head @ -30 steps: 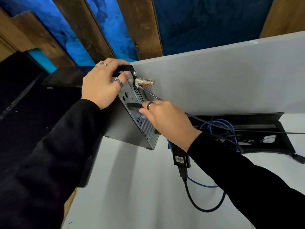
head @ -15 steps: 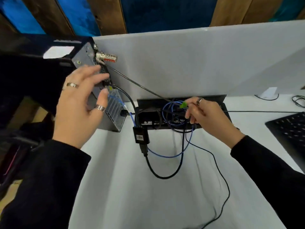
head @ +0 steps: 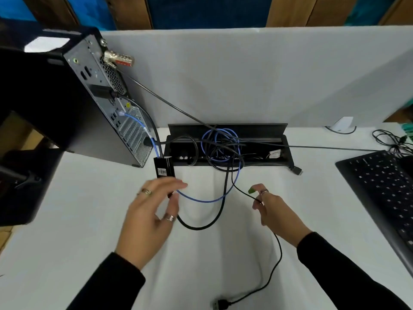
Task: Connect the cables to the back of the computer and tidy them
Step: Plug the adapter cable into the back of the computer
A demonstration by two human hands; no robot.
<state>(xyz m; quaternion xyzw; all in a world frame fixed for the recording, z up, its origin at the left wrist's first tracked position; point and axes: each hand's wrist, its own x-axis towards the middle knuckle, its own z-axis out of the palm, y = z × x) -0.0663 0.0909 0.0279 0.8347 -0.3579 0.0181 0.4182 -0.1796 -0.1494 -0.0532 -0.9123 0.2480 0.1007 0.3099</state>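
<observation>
On the white desk, the computer stands at the left with its back panel in view, a barcode label on the black adapter too small to read. Since half a second ago both hands have drawn back toward the person. The left hand hovers loosely spread, gripping nothing; the right hand pinches the thin black cable by its green plug.

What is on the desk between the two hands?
In the head view, loops of the blue cable and the thick black cable lie on the white desk between the left hand and the right hand.
</observation>
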